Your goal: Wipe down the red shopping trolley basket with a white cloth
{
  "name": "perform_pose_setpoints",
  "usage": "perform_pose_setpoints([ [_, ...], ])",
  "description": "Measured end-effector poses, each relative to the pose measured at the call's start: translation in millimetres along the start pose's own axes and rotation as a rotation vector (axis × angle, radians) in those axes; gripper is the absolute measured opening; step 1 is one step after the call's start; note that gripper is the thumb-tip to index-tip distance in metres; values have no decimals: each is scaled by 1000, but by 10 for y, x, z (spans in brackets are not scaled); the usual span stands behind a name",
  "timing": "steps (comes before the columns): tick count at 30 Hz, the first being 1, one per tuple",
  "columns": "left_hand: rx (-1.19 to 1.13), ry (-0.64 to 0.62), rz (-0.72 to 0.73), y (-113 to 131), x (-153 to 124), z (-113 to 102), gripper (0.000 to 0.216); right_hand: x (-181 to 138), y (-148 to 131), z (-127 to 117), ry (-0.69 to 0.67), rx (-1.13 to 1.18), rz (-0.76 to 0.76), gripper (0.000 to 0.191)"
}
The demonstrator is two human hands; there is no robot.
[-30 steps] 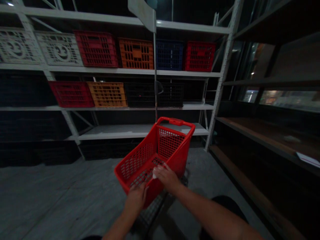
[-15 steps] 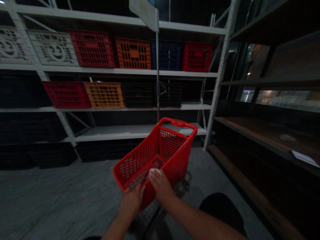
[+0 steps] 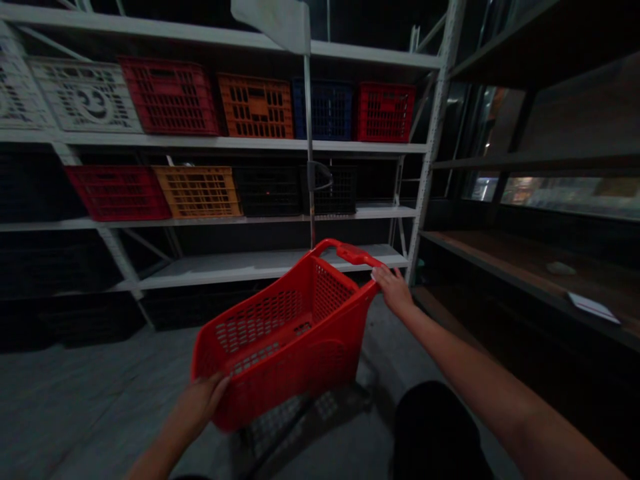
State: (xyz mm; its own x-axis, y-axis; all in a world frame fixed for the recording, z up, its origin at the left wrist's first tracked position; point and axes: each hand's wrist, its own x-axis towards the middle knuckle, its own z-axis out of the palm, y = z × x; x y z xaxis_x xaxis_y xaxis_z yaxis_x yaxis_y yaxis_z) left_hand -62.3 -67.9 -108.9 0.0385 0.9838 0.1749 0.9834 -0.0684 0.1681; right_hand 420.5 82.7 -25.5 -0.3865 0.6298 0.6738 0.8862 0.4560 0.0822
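Note:
A red plastic shopping cart (image 3: 295, 373) with lattice walls stands before me, its handle end at the far right. My left hand (image 3: 200, 399) is closed over the rim at its near left corner, thumb on the rim and fingers mostly hidden. At the right end of the handle bar, my right hand (image 3: 393, 287) is closed, pressing a small white cloth (image 3: 375, 274) against the red plastic. Only a sliver of the cloth shows under the fingers. A pole (image 3: 309, 133) with a pale flag (image 3: 275, 23) rises from the cart's handle end.
Behind the cart stands a white metal rack (image 3: 270, 143) with several plastic crates, among them an orange crate (image 3: 257, 105) and a blue crate (image 3: 325, 109). Along the right runs a brown shelf unit (image 3: 500, 260) holding a flat white item (image 3: 593, 307). My dark-clothed knee (image 3: 435, 427) is near the cart.
My right hand has moved with the white cloth from the near side rim up to the handle's right end. The cart has turned, its near corner swinging left along with my left hand.

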Motion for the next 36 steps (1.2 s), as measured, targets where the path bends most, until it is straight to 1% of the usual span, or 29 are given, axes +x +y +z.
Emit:
perform_pose_setpoints([
  [1,19,-22,-16,37,38,-57,50,5,87,-25,36,-2,65,56],
  [2,35,-34,-28,121,86,-118,52,-3,118,-28,82,16,121,57],
  [4,32,-28,-18,424,214,-239,55,-50,11,31,208,102,208,60],
  [5,-7,3,-4,627,295,-288,54,-85,-116,85,282,161,239,60],
  [6,-44,4,30,849,385,-325,53,-127,-280,150,354,221,264,61],
  [8,-80,20,92,1288,580,-352,52,-223,-666,295,457,328,286,61],
  [9,-71,15,130,1476,677,-343,52,-275,-864,369,480,370,284,60],
  [10,-35,3,133,1627,766,-322,53,-329,-1049,442,489,401,277,58],
  [12,7,3,94,1804,903,-263,61,-431,-1350,573,475,437,248,53],
  [14,34,7,66,1830,972,-208,65,-507,-1531,673,451,455,201,47],
  [16,49,12,64,1774,981,-178,66,-535,-1592,727,448,487,173,39],
  [18,58,18,72,1712,961,-170,67,-509,-1561,725,491,537,206,31],
  [21,70,23,81,1690,935,-170,68,-400,-1402,625,546,627,290,25],
  [23,76,24,88,1714,932,-163,67,-304,-1240,505,586,680,383,25],
  [24,80,23,88,1729,933,-156,67,-253,-1147,438,633,697,470,25],
  [27,93,20,67,1762,934,-135,65,-115,-910,264,854,710,766,25],
  [28,98,18,57,1769,932,-130,65,-86,-879,234,913,708,815,24],
  [29,101,17,48,1776,930,-127,65,-73,-887,226,947,710,830,22],
  [30,104,16,41,1784,928,-126,65,-78,-937,237,954,719,820,20],
  [31,105,16,38,1794,926,-125,64,-100,-1024,266,932,735,791,19],
  [34,108,22,35,1833,921,-127,64,-224,-1375,383,784,780,695,16],
  [36,113,27,33,1858,915,-128,64,-283,-1504,407,734,799,678,16],
])
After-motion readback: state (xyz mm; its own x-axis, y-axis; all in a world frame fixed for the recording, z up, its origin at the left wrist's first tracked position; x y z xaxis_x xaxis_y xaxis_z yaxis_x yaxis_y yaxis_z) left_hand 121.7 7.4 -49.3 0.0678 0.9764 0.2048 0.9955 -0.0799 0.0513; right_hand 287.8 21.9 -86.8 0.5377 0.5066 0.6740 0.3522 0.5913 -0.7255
